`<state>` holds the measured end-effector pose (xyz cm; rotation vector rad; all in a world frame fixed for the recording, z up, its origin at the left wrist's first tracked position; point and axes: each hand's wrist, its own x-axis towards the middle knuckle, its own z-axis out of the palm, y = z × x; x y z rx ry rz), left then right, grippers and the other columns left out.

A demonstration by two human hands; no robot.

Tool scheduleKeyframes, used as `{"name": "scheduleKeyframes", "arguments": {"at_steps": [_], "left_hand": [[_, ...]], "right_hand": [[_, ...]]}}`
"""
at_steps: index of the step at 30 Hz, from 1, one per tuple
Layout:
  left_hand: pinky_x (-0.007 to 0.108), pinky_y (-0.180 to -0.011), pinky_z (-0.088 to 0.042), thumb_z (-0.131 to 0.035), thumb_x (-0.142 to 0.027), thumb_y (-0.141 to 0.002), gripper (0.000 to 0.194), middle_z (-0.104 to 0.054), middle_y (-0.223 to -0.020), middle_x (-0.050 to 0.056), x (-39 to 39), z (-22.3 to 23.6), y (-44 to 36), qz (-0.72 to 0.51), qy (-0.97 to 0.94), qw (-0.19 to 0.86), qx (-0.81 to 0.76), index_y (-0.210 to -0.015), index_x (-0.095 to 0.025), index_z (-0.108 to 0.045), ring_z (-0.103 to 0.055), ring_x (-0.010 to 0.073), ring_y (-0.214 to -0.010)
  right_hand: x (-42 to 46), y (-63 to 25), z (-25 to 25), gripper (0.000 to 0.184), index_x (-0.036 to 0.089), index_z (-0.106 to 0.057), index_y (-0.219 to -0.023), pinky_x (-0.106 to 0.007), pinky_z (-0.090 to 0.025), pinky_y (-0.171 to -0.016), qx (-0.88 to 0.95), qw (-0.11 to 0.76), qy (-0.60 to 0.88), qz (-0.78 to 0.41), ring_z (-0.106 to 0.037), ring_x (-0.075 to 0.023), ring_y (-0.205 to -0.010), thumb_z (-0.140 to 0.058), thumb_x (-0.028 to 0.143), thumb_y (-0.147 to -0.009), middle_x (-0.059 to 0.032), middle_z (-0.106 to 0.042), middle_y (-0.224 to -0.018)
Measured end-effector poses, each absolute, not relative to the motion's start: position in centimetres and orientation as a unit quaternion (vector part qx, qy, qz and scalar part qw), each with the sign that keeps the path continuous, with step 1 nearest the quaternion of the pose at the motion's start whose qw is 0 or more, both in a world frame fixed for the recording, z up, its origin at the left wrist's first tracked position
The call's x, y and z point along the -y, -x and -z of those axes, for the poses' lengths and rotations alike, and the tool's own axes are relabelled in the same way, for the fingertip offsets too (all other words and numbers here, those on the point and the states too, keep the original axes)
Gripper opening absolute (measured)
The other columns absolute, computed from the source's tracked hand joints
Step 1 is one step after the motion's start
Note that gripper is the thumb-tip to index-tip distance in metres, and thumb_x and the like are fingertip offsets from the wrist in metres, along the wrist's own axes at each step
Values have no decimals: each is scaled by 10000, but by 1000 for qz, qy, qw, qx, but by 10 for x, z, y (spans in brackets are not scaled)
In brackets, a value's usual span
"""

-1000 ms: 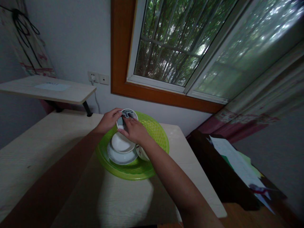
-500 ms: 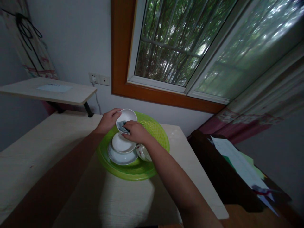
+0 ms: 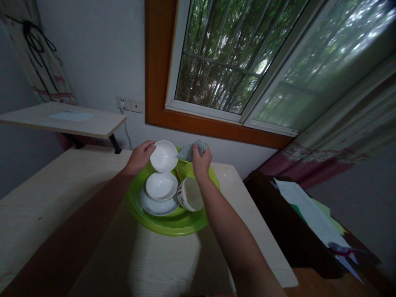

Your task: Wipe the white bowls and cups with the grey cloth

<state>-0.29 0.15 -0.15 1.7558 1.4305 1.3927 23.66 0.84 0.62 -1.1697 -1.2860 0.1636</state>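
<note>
My left hand (image 3: pixel 140 156) grips the left rim of a white bowl (image 3: pixel 164 156), tilted so its inside faces me. To the right, my right hand (image 3: pixel 202 160) pinches a grey-green cloth (image 3: pixel 186 153), one end of which hangs toward the bowl's rim. Both are above a round green plastic basin (image 3: pixel 173 230). In the basin another white bowl (image 3: pixel 161 185) rests on a white plate (image 3: pixel 159 207). Beside them a patterned bowl (image 3: pixel 192 195) lies tipped on its side. A thin brown stick-like piece (image 3: pixel 179 175) shows behind it.
The basin stands on a pale wooden table (image 3: pixel 163 260). A raised shelf (image 3: pixel 64 119) with a paper sheet is at the left. Behind are a wall socket (image 3: pixel 129 104) and a window (image 3: pixel 225 57). Papers (image 3: pixel 312 210) and scissors (image 3: pixel 342 248) lie on dark furniture at the right.
My right hand has drawn the cloth out of the white bowl and moved up and right, uncovering the bowl's inside and the patterned bowl. My left hand has stayed nearly still.
</note>
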Motion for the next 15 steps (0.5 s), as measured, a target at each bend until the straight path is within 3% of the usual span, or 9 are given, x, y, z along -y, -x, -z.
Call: {"name": "scheduleKeyframes", "arguments": {"at_steps": [4, 8, 11, 15], "left_hand": [[327, -942, -456, -447, -453, -891, 473, -694, -1173, 91, -4, 3, 4, -501, -653, 231, -519, -1171, -142, -667, -616, 229, -1058], [329, -952, -459, -450, -453, -890, 475, -691, -1185, 92, -3, 2, 4, -491, -666, 251, -503, -1176, -140, -663, -617, 228, -1058], [342, -984, -451, -446, -447, -897, 468, -687, -1200, 91, -1, 2, 3, -475, -687, 269, -479, -1181, -142, -659, -611, 231, -1086], [356, -997, -452, -450, -449, -905, 461, -688, -1193, 96, 0, 1, 3, -479, -695, 274, -461, -1175, -139, -660, -614, 236, -1090]], "right_hand": [[-12, -242, -5, 267, 172, -601, -934, -279, -419, -789, 541, 641, 544, -31, -561, -176, -815, -513, 424, -911, -27, -625, -861], [-17, -239, 3, 228, 182, -597, -916, -279, -429, -787, 582, 586, 561, -54, -553, -176, -796, -506, 392, -910, -26, -628, -850], [-19, -230, 9, 237, 190, -606, -930, -275, -447, -784, 624, 536, 555, -124, -566, -171, -788, -468, 382, -934, -23, -639, -844], [-14, -217, 15, 384, 200, -647, -982, -290, -485, -837, 669, 469, 504, -279, -620, -169, -854, -398, 491, -974, -41, -690, -932]]}}
